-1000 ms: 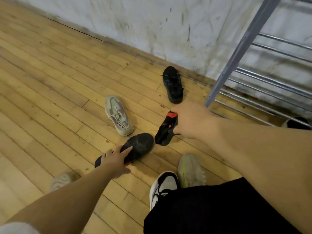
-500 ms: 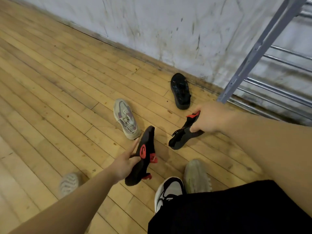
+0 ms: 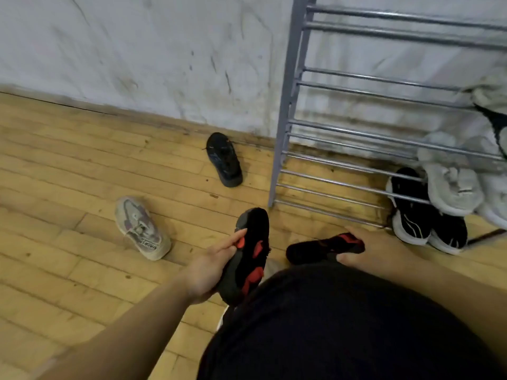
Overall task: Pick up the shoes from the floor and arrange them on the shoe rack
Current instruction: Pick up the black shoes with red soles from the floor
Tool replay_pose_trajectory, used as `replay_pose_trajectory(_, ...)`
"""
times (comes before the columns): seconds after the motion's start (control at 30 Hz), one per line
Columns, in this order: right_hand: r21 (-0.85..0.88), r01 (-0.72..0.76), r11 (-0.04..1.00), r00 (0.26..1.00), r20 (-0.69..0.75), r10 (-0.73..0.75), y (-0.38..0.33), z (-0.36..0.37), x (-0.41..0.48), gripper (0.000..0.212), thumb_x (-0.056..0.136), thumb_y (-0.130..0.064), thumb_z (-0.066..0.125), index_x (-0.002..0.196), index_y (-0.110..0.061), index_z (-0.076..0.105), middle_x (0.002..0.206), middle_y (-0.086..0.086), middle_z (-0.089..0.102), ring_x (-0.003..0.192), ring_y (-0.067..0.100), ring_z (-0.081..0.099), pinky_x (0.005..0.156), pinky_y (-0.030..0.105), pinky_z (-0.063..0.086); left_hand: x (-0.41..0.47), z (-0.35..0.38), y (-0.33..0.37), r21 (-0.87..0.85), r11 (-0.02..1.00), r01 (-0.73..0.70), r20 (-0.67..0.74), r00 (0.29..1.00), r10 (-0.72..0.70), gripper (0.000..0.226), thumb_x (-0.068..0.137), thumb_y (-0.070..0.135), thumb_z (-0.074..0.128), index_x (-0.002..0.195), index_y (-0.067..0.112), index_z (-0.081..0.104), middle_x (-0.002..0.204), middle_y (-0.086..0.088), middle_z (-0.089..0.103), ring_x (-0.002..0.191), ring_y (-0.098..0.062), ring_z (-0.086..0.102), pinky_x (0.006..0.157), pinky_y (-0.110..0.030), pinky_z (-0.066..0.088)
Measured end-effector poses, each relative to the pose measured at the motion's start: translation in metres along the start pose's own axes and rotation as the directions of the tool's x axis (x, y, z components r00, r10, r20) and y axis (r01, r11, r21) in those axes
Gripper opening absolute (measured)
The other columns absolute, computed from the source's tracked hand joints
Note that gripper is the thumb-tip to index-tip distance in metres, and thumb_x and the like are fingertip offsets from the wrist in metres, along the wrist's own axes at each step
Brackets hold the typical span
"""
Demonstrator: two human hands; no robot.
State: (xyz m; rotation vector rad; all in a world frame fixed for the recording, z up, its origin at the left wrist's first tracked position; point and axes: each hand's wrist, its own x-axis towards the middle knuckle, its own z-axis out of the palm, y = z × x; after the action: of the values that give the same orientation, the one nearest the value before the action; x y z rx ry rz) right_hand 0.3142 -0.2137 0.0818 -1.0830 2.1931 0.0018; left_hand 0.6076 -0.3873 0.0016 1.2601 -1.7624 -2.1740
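- A pale wooden plank floor (image 3: 55,187) runs up to a scuffed white wall (image 3: 137,50).
- A worn beige mesh sneaker with purple patches (image 3: 141,227) lies upright on the boards at the left, apart from the other shoes.
- The left hand (image 3: 211,267) grips a black shoe with red sole patches (image 3: 251,256). Its fingers curl round the shoe's side, the sole faces the camera, and the toe points toward the rack's foot.
- An all-black laced sneaker (image 3: 223,160) sits on the floor near the wall, just left of the rack's post.
- A grey metal shoe rack with horizontal bars (image 3: 286,119) stands against the wall. The bars on its left part are bare.
- A second black shoe with red trim (image 3: 323,246) lies roughly level in front of the rack, its toe pointing left.
- The right hand (image 3: 375,250) clasps that shoe at its heel end, fingers over the top and thumb beneath.
- A black-and-white sneaker pair (image 3: 411,212) sits at the rack's foot, partly under the low bars.
- Pale grey sneakers (image 3: 452,190) rest on the rack's bars at the far right.
- Black clothing (image 3: 329,325) fills the bottom of the view.
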Motion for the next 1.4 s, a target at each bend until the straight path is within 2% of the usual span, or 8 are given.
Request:
replay_pose_trajectory(0.17, 0.191, -0.046, 0.981, 0.998, 0.051, 0.036, 0.062, 0.031, -0.001, 0.074, 0.072, -0.062, 0.079, 0.138, -0.046, 0.050, 0.118, -0.015, 0.062, 0.100, 0.008, 0.058, 0.088, 0.031, 0.050, 0.053, 0.032, -0.010, 0.161, 0.986, -0.041, 0.127, 0.992, 0.021, 0.057, 0.085, 0.077, 0.058, 0.138, 0.057, 0.054, 0.151, 0.017, 0.053, 0.140, -0.006, 0.049, 0.121, -0.048, 0.034)
replay_pose_trajectory(0.3, 0.155, -0.014, 0.988, 0.970, 0.243, -0.024, 0.083, 0.058, 0.013, 0.110, 0.058, -0.065, 0.084, 0.152, -0.045, 0.030, 0.127, -0.016, 0.051, 0.109, 0.011, 0.054, 0.091, 0.028, 0.050, 0.063, 0.064, 0.006, -0.035, 0.995, 0.093, 0.212, 0.974, -0.083, 0.074, 0.070, 0.044, 0.092, 0.137, 0.040, 0.061, 0.140, -0.002, 0.065, 0.124, -0.028, 0.066, 0.108, -0.052, 0.049)
replay_pose_trajectory(0.43, 0.105, 0.039, 0.994, 0.947, 0.315, -0.070, 0.092, 0.088, 0.021, 0.115, 0.061, -0.067, 0.078, 0.155, -0.054, 0.012, 0.127, -0.010, 0.041, 0.111, 0.016, 0.047, 0.095, 0.031, 0.047, 0.068, 0.072, 0.021, -0.030, 0.979, 0.200, 0.208, 0.960, -0.190, 0.063, 0.085, 0.012, 0.079, 0.137, 0.038, 0.057, 0.129, -0.012, 0.067, 0.108, -0.035, 0.073, 0.090, -0.049, 0.060)
replay_pose_trajectory(0.6, 0.265, 0.067, 0.962, 0.986, 0.129, -0.104, 0.126, 0.107, 0.012, 0.097, 0.067, -0.063, 0.077, 0.143, -0.070, 0.018, 0.128, -0.023, 0.043, 0.106, -0.001, 0.046, 0.083, 0.014, 0.040, 0.064, 0.065, 0.024, -0.036, 0.992, 0.123, 0.105, 0.987, -0.119, 0.059, 0.090, 0.010, 0.068, 0.141, 0.035, 0.053, 0.114, -0.014, 0.076, 0.106, -0.039, 0.073, 0.094, -0.054, 0.057)
replay_pose_trajectory(0.83, 0.433, 0.067, 0.899, 0.974, -0.225, 0.036, 0.132, 0.109, 0.029, 0.096, 0.075, -0.056, 0.081, 0.151, -0.059, 0.023, 0.136, -0.013, 0.042, 0.116, 0.008, 0.046, 0.088, 0.020, 0.040, 0.072, 0.069, 0.021, -0.021, 0.999, 0.027, 0.121, 0.992, -0.024, 0.071, 0.097, 0.006, 0.065, 0.153, 0.039, 0.035, 0.128, -0.009, 0.072, 0.122, -0.029, 0.067, 0.109, -0.057, 0.047)
replay_pose_trajectory(1.13, 0.590, 0.102, 0.801, 0.907, -0.386, 0.168, 0.094, 0.081, 0.128, 0.095, 0.077, -0.064, 0.074, 0.153, -0.052, 0.019, 0.158, -0.009, 0.035, 0.142, 0.016, 0.039, 0.112, 0.043, 0.042, 0.174, 0.098, 0.045, 0.094, 0.986, -0.134, 0.052, 0.990, 0.130, 0.062, 0.098, 0.025, 0.066, 0.141, 0.063, 0.041, 0.148, 0.007, 0.056, 0.140, -0.018, 0.050, 0.113, -0.054, 0.045)
replay_pose_trajectory(1.27, 0.537, 0.030, 0.843, 0.891, -0.397, 0.221, 0.094, 0.060, 0.172, 0.099, 0.079, -0.066, 0.070, 0.157, -0.042, 0.014, 0.158, -0.001, 0.031, 0.144, 0.023, 0.033, 0.116, 0.045, 0.035, 0.224, 0.097, 0.056, 0.374, 0.921, -0.110, 0.009, 0.993, 0.114, 0.071, 0.099, 0.045, 0.061, 0.158, 0.049, 0.022, 0.164, 0.011, 0.031, 0.150, -0.018, 0.033, 0.121, -0.049, 0.034)
replay_pose_trajectory(1.4, 0.332, -0.103, 0.938, 0.940, -0.276, 0.201, 0.103, 0.056, 0.186, 0.107, 0.080, -0.062, 0.072, 0.159, -0.045, 0.001, 0.163, 0.009, 0.020, 0.149, 0.035, 0.022, 0.116, 0.049, 0.031, 0.235, 0.098, 0.040, 0.790, 0.611, -0.055, 0.041, 0.998, 0.037, 0.102, 0.081, 0.059, 0.078, 0.155, 0.059, 0.008, 0.169, 0.008, 0.003, 0.154, -0.033, 0.021, 0.119, -0.052, 0.036)
